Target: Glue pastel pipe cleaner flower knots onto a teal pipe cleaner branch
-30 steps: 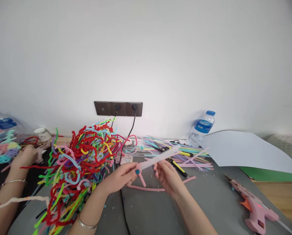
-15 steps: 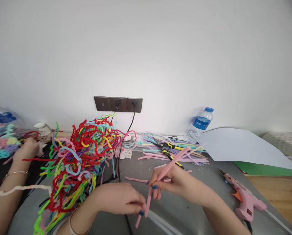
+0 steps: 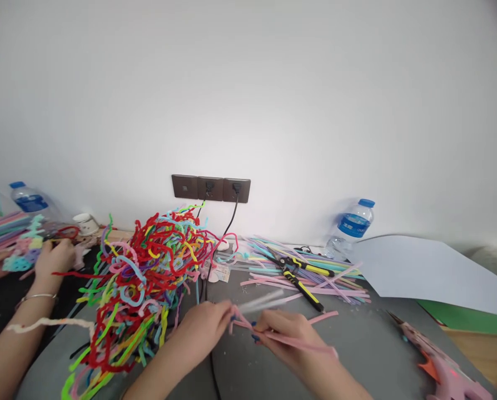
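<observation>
My left hand point(image 3: 209, 325) pinches one end of a pink pipe cleaner point(image 3: 301, 343), which has a short bent piece hanging by the fingertips. My right hand point(image 3: 282, 326) grips the same pipe cleaner a little further right, and its long free end runs back over the wrist. Beside the left fingertips, pale see-through strips point(image 3: 261, 301) slant up to the right; I cannot make out whether that hand holds them. Another pink pipe cleaner point(image 3: 324, 317) shows just behind my right hand.
A tangled heap of coloured pipe cleaners point(image 3: 157, 261) lies left. Yellow-black pliers point(image 3: 301, 289) rest by straight pastel pipe cleaners point(image 3: 269, 280). Right are a pink glue gun point(image 3: 448, 369), white paper point(image 3: 415, 266) and a bottle point(image 3: 354, 225). A co-worker's hand point(image 3: 56, 258) works far left.
The view has shifted, moving the scene down and slightly right. Both my hands rose; the pipe cleaner's long end swung from upward to down-right. The pale strips now point up-right.
</observation>
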Demonstrator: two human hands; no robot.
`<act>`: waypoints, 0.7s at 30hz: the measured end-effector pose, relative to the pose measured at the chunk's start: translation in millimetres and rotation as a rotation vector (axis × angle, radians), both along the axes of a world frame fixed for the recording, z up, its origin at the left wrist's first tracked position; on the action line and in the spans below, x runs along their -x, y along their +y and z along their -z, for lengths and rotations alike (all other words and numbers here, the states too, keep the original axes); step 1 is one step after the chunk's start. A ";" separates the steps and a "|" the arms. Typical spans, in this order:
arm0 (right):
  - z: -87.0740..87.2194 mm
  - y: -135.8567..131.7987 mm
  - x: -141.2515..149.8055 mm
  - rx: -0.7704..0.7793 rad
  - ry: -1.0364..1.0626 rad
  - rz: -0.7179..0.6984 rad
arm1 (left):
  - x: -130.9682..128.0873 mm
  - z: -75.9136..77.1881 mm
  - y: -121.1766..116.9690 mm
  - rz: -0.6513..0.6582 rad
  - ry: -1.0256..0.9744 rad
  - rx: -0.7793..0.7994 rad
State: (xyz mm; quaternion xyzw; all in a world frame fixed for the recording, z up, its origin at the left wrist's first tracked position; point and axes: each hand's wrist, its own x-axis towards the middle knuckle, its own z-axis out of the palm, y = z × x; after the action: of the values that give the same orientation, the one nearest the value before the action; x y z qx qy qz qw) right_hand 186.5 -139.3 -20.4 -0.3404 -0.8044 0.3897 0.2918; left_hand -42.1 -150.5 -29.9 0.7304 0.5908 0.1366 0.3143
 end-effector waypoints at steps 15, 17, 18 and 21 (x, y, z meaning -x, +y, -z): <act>48.6 6.3 12.7 0.385 0.283 0.189 | -6.0 3.2 12.8 -0.063 -0.198 -0.106; 31.7 -3.3 2.9 0.196 0.099 0.147 | -7.2 8.1 11.5 -0.048 -0.103 -0.066; 20.3 -4.5 -3.6 0.143 0.032 0.104 | -7.6 7.0 9.3 0.004 -0.099 -0.031; -10.9 5.8 -22.7 0.118 -0.039 0.007 | -7.5 -8.1 0.3 0.341 -0.170 0.124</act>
State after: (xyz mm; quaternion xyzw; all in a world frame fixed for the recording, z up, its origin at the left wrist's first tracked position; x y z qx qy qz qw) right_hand 209.2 -133.5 -9.4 -0.3674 -0.7844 0.4286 0.2572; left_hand -34.6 -150.2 -21.8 0.7849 0.4372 0.1060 0.4260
